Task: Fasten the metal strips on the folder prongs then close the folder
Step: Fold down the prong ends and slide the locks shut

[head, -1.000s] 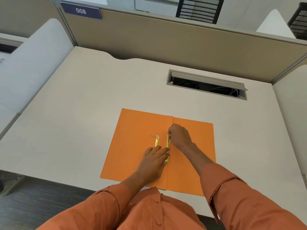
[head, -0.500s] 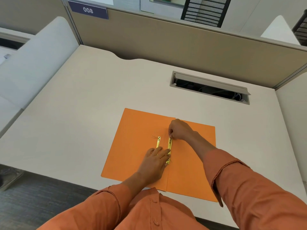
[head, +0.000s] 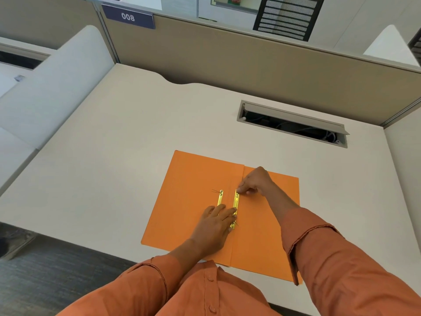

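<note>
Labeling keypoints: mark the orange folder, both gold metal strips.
orange folder [head: 189, 179], head view, bare left flap.
left metal strip [head: 220, 198], head view, upper part.
right metal strip [head: 236, 201], head view, middle, between the hands.

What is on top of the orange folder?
On the open orange folder lie two gold metal strips, side by side near the fold. The left hand covers their near ends, and the right hand pinches the right strip's far end, so those parts are hidden.

My right hand [head: 256, 181] slid up off the right strip's [head: 236, 207] middle to pinch its far end, and that forearm swung out rightward across the folder [head: 191, 179].
</note>
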A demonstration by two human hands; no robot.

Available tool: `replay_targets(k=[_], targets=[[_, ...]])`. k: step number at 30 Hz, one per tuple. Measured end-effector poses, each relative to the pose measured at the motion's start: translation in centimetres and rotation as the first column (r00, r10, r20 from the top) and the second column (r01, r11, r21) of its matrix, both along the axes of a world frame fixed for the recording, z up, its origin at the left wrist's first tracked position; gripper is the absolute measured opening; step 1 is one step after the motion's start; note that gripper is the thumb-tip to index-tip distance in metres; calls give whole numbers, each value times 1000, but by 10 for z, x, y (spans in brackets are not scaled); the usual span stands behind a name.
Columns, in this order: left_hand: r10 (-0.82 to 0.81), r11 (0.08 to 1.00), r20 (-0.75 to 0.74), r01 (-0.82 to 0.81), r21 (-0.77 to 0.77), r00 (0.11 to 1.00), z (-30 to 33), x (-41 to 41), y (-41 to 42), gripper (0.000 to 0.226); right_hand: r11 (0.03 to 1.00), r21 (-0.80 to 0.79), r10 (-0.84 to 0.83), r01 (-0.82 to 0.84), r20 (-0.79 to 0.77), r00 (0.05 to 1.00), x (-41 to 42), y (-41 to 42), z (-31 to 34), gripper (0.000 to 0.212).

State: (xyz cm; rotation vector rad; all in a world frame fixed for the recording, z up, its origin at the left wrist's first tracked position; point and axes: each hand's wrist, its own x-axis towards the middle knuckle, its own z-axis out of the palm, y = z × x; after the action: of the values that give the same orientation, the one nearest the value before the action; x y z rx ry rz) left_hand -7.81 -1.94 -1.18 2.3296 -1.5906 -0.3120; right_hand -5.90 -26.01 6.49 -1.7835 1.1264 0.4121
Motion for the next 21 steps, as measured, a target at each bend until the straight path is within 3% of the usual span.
replay_targets(k=[7,11,17,21], targets=[[-19,998,-72,23,52,997,1,5,0,44,979,133,-146,157,-86,986,-3,0,-6,35],[-40,998,-97,45,48,994,5,10,-3,45,972,137,-180,193,-98,979,-7,1,-6,19],[-81,995,-96,86,51,992,12,24,-10,59,983,131,-154,131,186,970,-37,6,-7,35],[-101,994,-121,105,25,988,16,34,-16,59,987,50,-161,153,273,949,-65,21,-19,22]])
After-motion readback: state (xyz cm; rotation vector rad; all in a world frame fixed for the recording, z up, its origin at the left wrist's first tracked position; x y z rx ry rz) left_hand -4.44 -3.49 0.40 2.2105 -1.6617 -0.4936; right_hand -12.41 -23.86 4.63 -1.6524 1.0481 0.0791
